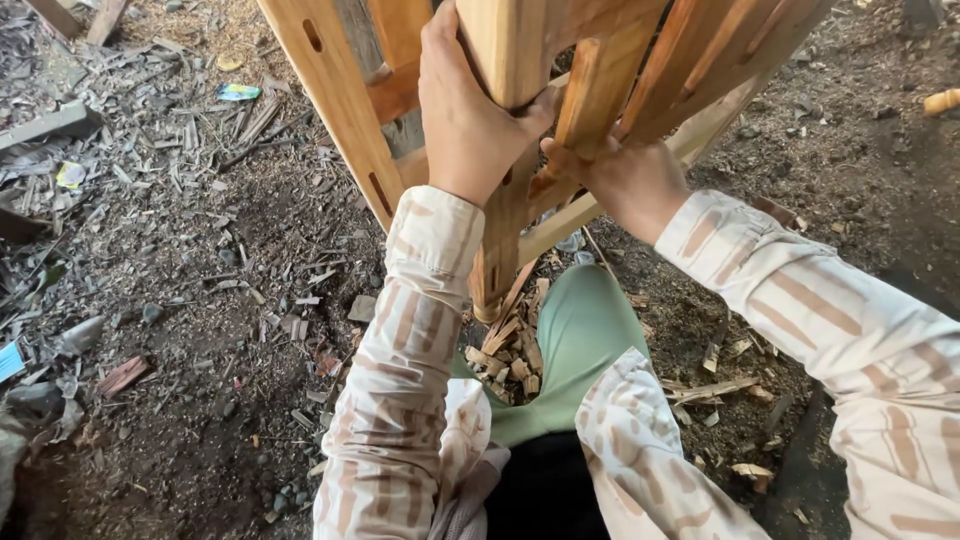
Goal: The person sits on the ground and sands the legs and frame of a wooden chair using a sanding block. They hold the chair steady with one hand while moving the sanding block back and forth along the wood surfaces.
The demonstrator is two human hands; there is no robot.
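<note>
Wooden furniture frame (520,60), unfinished, steadied over the person's lap by both hands.

Left hand (470,110) wrapped shut around a pale upright leg, apparently to keep the frame from tipping. Right hand (625,180) curled against the reddish slats (700,60) where they meet a cross rail (560,220), fingers pressing at the joint; whether it holds anything small cannot be told. Leg foot rests near the green-clad knee (580,330). Wood chips (505,355) and shavings litter the dirt floor (200,300).

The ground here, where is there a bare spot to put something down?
The dark dirt right of the wooden frame looks barest. Left of it, wood scraps crowd the ground; chips pile by the frame's leg. The left hand and right hand grip the frame.
</note>
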